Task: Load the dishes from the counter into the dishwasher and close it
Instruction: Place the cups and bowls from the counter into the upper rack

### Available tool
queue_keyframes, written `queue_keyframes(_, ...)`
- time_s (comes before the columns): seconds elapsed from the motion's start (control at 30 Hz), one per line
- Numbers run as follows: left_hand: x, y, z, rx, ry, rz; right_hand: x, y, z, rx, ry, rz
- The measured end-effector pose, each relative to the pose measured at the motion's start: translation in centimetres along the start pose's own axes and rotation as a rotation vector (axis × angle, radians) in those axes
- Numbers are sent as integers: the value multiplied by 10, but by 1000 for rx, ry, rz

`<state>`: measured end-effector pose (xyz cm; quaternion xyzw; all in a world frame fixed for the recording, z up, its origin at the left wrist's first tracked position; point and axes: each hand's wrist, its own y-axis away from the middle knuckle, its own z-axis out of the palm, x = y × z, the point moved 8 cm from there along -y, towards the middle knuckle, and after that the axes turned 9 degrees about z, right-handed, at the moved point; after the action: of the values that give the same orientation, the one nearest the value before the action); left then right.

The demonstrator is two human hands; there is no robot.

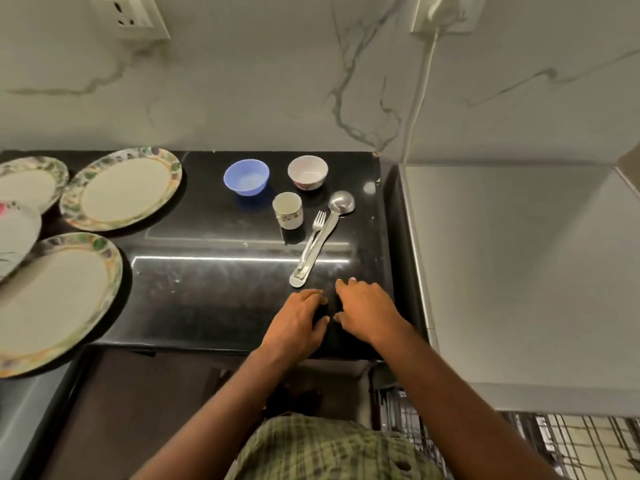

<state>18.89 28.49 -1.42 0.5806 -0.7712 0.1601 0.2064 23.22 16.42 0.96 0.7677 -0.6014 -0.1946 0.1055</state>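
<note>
While both my hands hover low over the near right of the counter, nothing has been lifted yet. My left hand and right hand sit side by side, fingers loosely curled and holding nothing, just near the cutlery handles. Largest are the plates, spread over the left side: three wide ones with floral rims and cream centres, and a paler one half out of view at the far left edge. They look stiff, breakable and probably fairly heavy; I would take each by its rim with my thumb on top. Next, at the far middle, stand a blue bowl, likely light plastic, and to its right a white bowl that looks ceramic and chippable; either can be pinched at the rim. Just nearer is a small flowered cup, upright, easy to wrap my fingers round. Smallest are the ladle and fork, lying together, smooth steel, slippery, best gripped at the handles. The dishwasher rack shows at the near right, open.
</note>
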Motion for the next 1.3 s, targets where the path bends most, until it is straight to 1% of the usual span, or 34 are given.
queue_keyframes(0.03,-1,-1,-2,14,12,5,-9,-4,-3,-23,74,15)
queue_keyframes(0.1,-5,-4,-5,41,28,19,-23,-9,-6,-51,141,27)
queue_keyframes(0.27,-10,-15,-18,92,141,19,-37,-11,0,-76,194,55)
queue_keyframes(0.33,-16,-22,-28,146,173,-7,-34,-12,-1,-78,187,58)
queue_keyframes(0.47,-37,-43,-59,273,254,-140,-33,-11,4,-91,197,56)
queue_keyframes(0.57,-52,-67,-87,363,219,-201,-32,-6,4,-122,198,94)
queue_keyframes(0.6,-61,-78,-92,356,199,-244,-31,-4,2,-123,204,111)
queue_keyframes(0.67,-81,-99,-97,285,128,-319,-28,-1,0,-121,218,128)
queue_keyframes(0.77,-104,-125,-96,154,45,-377,-25,1,2,-116,234,128)
queue_keyframes(0.8,-109,-130,-96,138,28,-388,-24,0,4,-114,233,132)
queue_keyframes(0.97,-117,-130,-100,150,41,-428,-15,-4,12,-96,218,162)
queue_keyframes(1.03,-117,-122,-102,190,66,-437,-15,-4,12,-90,217,156)
queue_keyframes(1.07,-119,-118,-103,235,99,-439,-15,-3,12,-87,215,156)
queue_keyframes(1.1,-120,-113,-104,296,173,-439,-15,-3,13,-84,208,155)
queue_keyframes(1.13,-121,-105,-105,371,294,-448,-15,-3,14,-83,203,154)
queue_keyframes(1.17,-121,-98,-103,446,468,-473,-14,-2,14,-79,197,152)
queue_keyframes(1.2,-121,-90,-97,520,704,-520,-14,-2,15,-76,190,148)
queue_keyframes(1.27,-115,-75,-78,652,1331,-669,-13,-1,15,-73,182,133)
queue_keyframes(1.3,-107,-69,-68,694,1629,-741,-12,0,16,-71,175,126)
